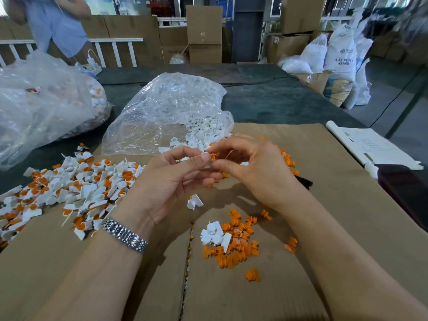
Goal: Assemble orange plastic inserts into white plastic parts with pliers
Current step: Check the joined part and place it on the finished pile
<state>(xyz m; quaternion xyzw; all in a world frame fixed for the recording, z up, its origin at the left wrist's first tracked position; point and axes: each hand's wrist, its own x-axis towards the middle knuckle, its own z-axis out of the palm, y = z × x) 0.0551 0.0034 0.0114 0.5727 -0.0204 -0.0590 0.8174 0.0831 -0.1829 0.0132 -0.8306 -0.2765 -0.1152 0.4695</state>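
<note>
My left hand (171,179) pinches a small white plastic part (206,158) between thumb and forefinger. My right hand (252,169) meets it from the right and pinches an orange insert (214,156) against that part. Loose orange inserts (234,246) with a few white parts (215,235) lie on the cardboard (301,262) below my hands. A single white part (195,202) lies between my wrists. To the left spreads a pile of assembled white-and-orange pieces (76,188). No pliers show; a dark object (304,181) pokes out behind my right wrist.
A clear bag of white parts (171,112) lies open behind my hands. A larger bag of finished pieces (46,105) fills the left. Papers (370,144) and a dark object (403,188) sit at the right edge. A person (58,24) stands at back left, boxes and sacks beyond.
</note>
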